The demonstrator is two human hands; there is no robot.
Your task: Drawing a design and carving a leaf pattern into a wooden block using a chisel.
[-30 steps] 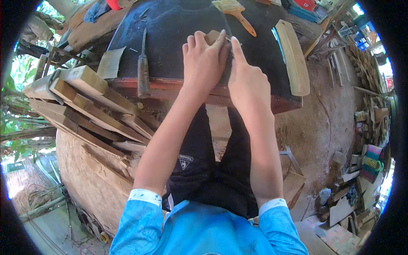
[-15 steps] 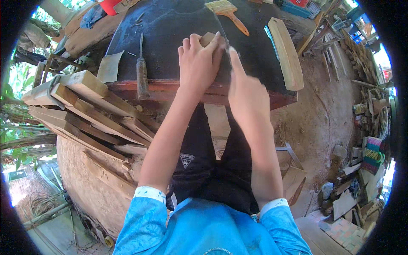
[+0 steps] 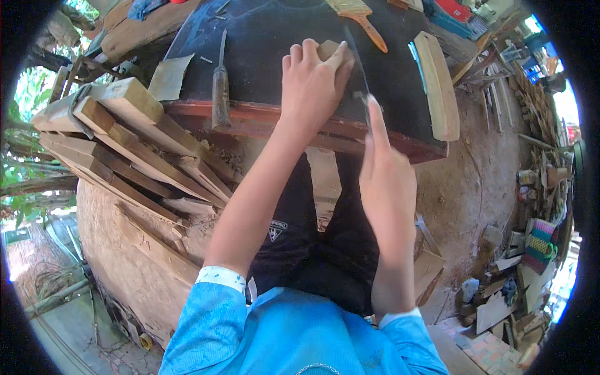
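Outdoor-looking work area: brown, uneven floor, strewn at right with a heap of scrap boards, greenery showing at far left. Table: dark top, pale dust toward the far left, reddish-brown near edge. Stacked lumber stands just left of the table, its ends angled upward. Containers: blue-and-red box beyond the table's far right corner, contents not legible from here; striped woven bag by the heap, inside not visible. Plank lies lengthwise along the table's right side, a thin light-blue strip beside it. Left hand: grip closed over the block, which sits on the table toward the middle, mostly hidden by fingers. Right hand: grip wrapped round the near end of the blade, index finger stretched along it; handle hidden. Blade runs just right of the block; contact cannot be told. File-like tool lies at left, wooden handle overhanging the near edge. Brush at the far side, bristles away; tan sheet at the left edge; small nail-like bits at far left.
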